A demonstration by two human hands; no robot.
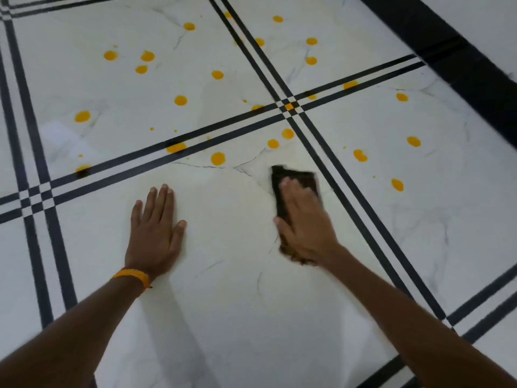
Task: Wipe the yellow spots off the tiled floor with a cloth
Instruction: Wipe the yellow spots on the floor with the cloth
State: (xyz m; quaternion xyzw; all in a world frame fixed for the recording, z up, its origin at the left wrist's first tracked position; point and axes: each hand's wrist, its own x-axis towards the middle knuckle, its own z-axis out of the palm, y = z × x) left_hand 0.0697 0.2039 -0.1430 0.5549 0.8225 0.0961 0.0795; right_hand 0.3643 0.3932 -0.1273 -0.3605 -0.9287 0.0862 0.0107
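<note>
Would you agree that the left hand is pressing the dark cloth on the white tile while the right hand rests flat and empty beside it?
Not quite: the hands are swapped. In the head view, the right hand presses the dark cloth on the white tile, while the left hand, the one with the orange wristband, rests flat and empty beside it.

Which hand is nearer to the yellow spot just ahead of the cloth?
The right hand. It presses the dark cloth flat, just below and right of that yellow spot. The left hand lies flat on the floor, much farther to the spot's lower left.
</note>
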